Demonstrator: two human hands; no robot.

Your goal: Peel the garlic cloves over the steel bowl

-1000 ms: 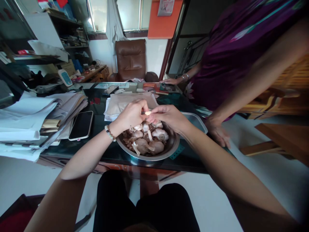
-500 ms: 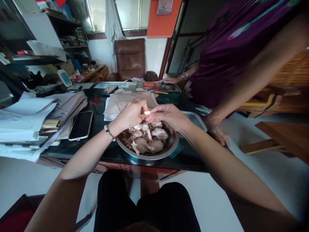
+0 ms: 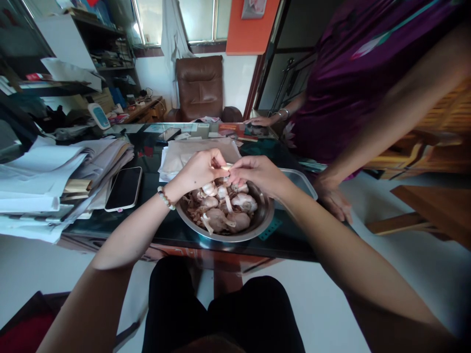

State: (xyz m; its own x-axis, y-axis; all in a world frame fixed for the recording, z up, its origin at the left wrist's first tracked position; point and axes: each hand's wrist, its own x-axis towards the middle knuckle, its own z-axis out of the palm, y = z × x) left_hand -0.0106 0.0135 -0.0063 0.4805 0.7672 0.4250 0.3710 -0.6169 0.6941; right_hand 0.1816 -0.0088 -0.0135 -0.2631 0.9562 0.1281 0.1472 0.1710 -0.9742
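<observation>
Over the far side of a metal bowl [image 3: 268, 220], my left hand [image 3: 200, 170] and my right hand [image 3: 259, 175] meet fingertip to fingertip. Between them is a small pale garlic clove [image 3: 226, 167], pinched by both hands and partly covered by the fingers. Several garlic bulbs [image 3: 218, 220], some with stalks, fill the bowl among loose brown skins. A clear plastic container [image 3: 300, 182] stands just right of the bowl, partly behind my right forearm.
Stacked papers [image 3: 44, 171] and a phone [image 3: 124, 189] lie left of the bowl on the dark glass-topped desk [image 3: 154, 230]. More papers [image 3: 176, 157] lie behind it. At the right, another person's hand [image 3: 334, 201] rests on the desk edge. A brown chair [image 3: 200, 88] stands beyond.
My fingers have shifted slightly around the garlic clove, with both hands still meeting above the bowl. The view has tilted a little; the bowl and the other person stay in place.
</observation>
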